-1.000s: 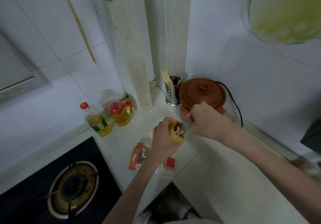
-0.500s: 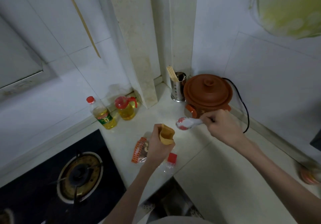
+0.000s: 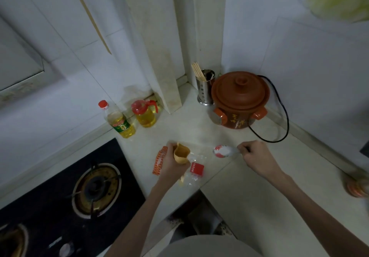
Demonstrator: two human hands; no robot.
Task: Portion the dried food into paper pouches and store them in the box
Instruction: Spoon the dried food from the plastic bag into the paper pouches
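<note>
The pale counter (image 3: 249, 206) meets white tiled walls in a corner ahead of my hands; a black hob (image 3: 60, 197) lies to my left. Beyond my right hand (image 3: 257, 157) stands a lidded brown clay pot (image 3: 239, 99) with yellow writing I can't read, a steel holder (image 3: 204, 89) of sticks beside it. Beyond my left hand (image 3: 171, 163) stand two bottles (image 3: 119, 121) of yellow oil, red-capped. My left hand grips an open paper pouch (image 3: 180, 153), its contents hidden. Just under it lies a clear bag (image 3: 193, 175) with a red label. My right hand pinches a spoon (image 3: 221, 151), apart from the pouch.
</note>
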